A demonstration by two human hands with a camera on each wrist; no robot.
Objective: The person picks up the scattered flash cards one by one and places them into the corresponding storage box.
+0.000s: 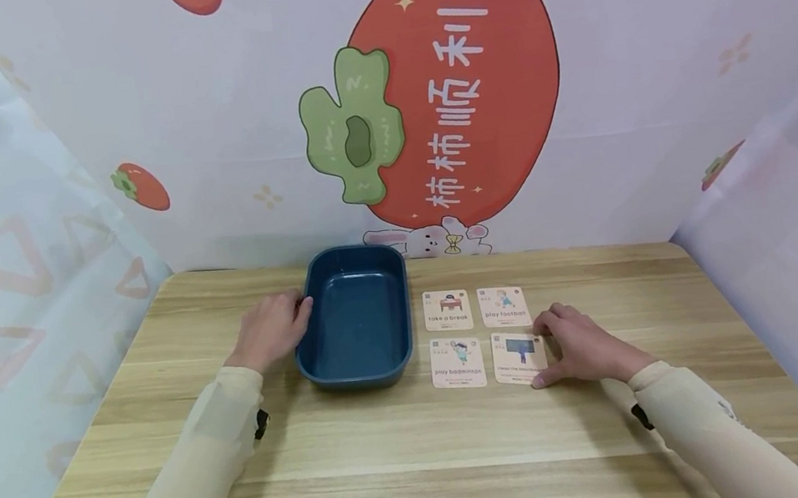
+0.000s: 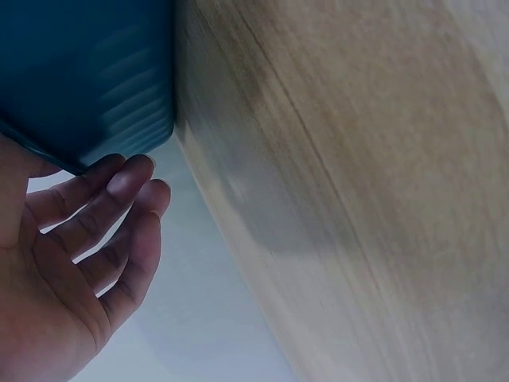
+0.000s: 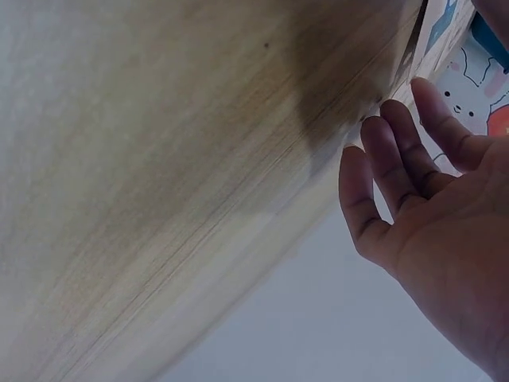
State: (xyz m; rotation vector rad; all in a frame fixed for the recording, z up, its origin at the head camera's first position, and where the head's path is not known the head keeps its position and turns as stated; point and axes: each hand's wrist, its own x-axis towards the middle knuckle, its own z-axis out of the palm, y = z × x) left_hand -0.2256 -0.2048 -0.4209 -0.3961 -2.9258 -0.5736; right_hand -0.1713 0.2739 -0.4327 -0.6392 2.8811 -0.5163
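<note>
A dark blue rectangular tray [image 1: 359,380] stands on the wooden table. My left hand [image 1: 271,326] holds its left rim, thumb over the edge and fingers against the outer wall; the left wrist view shows these fingers [image 2: 137,171] bent beside the tray's wall. To the tray's right lie picture cards in two rows: "take a break" [image 1: 447,311], "play football" [image 1: 503,307], "play badminton" [image 1: 457,362] and a blackboard card [image 1: 519,357]. My right hand [image 1: 582,345] pinches the blackboard card at its right side, thumb at the lower corner, index finger at the upper one.
Behind the table hangs a white backdrop [image 1: 239,127] with a large orange persimmon [image 1: 498,84] and a rabbit drawing. Patterned sheets close off the left and right sides. The table's [image 1: 398,468] back edge runs just behind the tray.
</note>
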